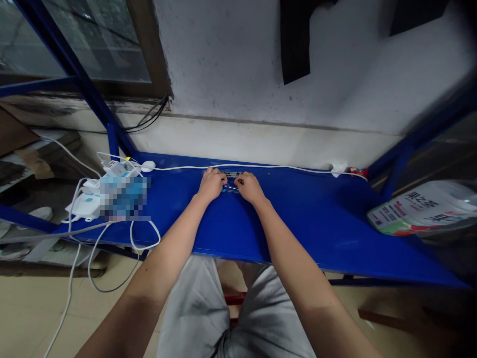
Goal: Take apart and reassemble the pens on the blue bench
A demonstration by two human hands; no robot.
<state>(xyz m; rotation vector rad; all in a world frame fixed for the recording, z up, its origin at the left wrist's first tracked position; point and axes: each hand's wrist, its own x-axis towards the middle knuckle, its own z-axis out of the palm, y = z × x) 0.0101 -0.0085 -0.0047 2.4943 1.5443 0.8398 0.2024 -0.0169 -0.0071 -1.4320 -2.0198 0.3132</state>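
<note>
Several slim pens, some dark and some clear with blue, lie crosswise on the blue table near its back edge. My left hand is closed around their left ends, fingers curled and thumb inward. At the right ends, my right hand has its thumb and fingertips pressed together on the pens. The hands cover both ends, so only the middle stretch of the pens shows between them. How firmly each hand grips is too small to make out.
At left sit a white power strip and tangled white cables, beside a pixelated patch. One white cord runs along the back edge. A large labelled bottle lies at right. Blue frame posts rise at the sides.
</note>
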